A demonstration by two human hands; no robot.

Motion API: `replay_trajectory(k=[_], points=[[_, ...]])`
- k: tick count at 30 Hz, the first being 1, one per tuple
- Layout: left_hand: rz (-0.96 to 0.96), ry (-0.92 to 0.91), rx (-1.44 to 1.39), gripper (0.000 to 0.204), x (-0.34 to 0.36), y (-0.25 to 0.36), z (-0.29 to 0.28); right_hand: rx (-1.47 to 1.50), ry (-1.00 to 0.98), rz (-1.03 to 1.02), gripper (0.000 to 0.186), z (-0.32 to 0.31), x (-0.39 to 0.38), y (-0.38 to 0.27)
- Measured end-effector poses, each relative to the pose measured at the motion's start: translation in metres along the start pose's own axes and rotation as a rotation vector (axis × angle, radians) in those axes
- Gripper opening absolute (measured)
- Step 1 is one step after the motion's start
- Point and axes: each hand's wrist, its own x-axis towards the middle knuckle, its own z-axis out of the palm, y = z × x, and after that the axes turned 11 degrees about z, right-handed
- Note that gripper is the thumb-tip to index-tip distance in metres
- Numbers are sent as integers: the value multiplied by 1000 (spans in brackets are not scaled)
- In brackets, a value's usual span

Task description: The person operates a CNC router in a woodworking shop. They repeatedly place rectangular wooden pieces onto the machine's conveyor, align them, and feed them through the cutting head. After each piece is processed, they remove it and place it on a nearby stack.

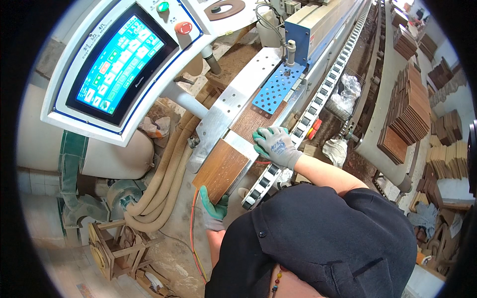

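Observation:
My left hand [214, 208], in a grey and green glove, grips the near end of a brown wooden board [221, 169]. Its thumb runs along the board's left edge; the other fingers are partly hidden beneath. My right hand [276, 145], gloved the same way, lies on the near right corner of a second, darker wooden board [253, 120], fingers slightly apart. That board extends under a blue plate with holes [273, 89]. A bare metal strip [242, 144] shows between the two boards. Both boards lie on the metal table [233, 102] of an edge banding machine.
A control panel with a lit screen [119, 62] and a red button [184, 28] hangs at upper left. A roller chain track [310, 109] runs along the machine's right side. Ribbed hoses [166, 174] curve below. Stacked brown boards [410, 107] stand at right.

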Motion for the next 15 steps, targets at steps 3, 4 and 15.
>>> replay_trajectory(k=[3, 4, 15], points=[[-9, 8, -2, 66, 1, 0, -2, 7, 2, -2, 29, 0, 0, 0], [-8, 7, -6, 66, 1, 0, -2, 18, 0, 1, 29, 0, 0, 0], [-12, 29, -49, 57, -4, 5, 10, 2, 12, -5, 28, -1, 1, 1]])
